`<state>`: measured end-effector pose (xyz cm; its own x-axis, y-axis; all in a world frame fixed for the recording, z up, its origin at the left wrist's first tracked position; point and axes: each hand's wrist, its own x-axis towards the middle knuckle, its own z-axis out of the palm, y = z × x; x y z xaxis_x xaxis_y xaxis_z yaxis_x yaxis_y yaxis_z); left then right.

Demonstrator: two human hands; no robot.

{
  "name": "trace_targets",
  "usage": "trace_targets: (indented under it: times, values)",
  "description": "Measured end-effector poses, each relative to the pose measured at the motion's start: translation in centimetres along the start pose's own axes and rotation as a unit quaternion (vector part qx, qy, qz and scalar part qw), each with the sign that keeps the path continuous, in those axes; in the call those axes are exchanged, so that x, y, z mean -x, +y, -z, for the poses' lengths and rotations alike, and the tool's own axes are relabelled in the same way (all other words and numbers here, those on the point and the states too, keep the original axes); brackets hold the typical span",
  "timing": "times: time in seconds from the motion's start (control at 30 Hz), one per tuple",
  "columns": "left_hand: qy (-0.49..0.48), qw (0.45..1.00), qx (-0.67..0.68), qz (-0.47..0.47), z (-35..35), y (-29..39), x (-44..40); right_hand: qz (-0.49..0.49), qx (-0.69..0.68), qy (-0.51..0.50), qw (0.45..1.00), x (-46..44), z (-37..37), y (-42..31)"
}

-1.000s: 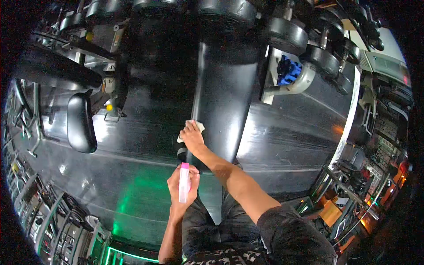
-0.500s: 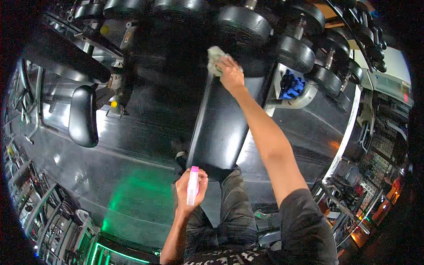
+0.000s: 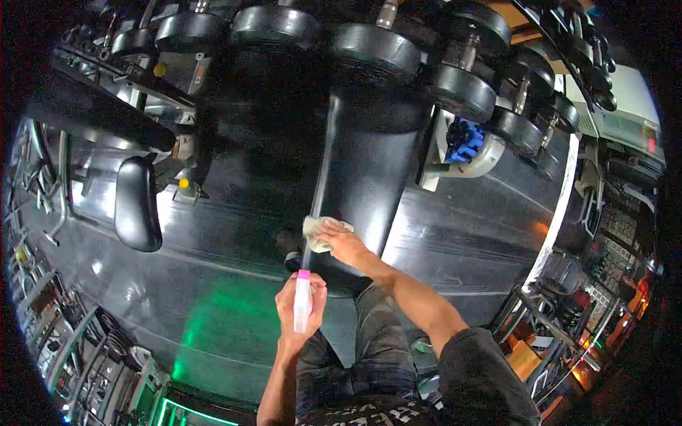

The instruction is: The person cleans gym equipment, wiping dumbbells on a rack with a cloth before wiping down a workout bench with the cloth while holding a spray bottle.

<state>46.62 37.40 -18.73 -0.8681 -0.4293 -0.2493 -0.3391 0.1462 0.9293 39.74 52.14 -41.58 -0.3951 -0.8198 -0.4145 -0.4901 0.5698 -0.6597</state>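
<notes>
A black padded bench (image 3: 366, 170) stretches away in front of me. Near its close end my right hand (image 3: 342, 243) presses a pale cloth (image 3: 320, 233) against the left part of the pad, fingers over the cloth. My left hand (image 3: 290, 302) is wrapped round a white bottle with a pink top (image 3: 302, 305), held upright just short of the bench's near end, left of my legs.
Large black dumbbells (image 3: 376, 48) line the rack beyond the bench. A blue object (image 3: 465, 140) rests by a pale curved frame on the right. Another machine's black pad (image 3: 136, 204) stands at the left. Green light strips glow at the lower left.
My right hand went with the cloth to the bench's far end half a second ago and is now back at the near end. My left hand still holds the bottle in about the same place.
</notes>
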Motion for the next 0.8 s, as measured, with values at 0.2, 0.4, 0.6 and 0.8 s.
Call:
trace_targets:
  times: [0.2,0.4,0.6,0.8]
  values:
    - [-0.009,1.0,0.029,0.004,-1.4,-0.5,0.6,-0.002,-0.045,0.095,0.994,-2.5,13.1,2.7]
    - [-0.032,0.999,0.036,0.019,-3.0,-0.4,1.6,-0.085,0.076,0.247,0.962,-5.9,15.9,10.0]
    - [-0.045,0.999,0.0,-0.028,-3.0,1.1,0.6,-0.049,0.139,0.095,0.985,0.0,5.2,7.2]
    - [-0.043,0.999,0.023,-0.004,-3.1,1.6,0.2,0.009,0.04,0.016,0.999,8.1,1.0,3.6]
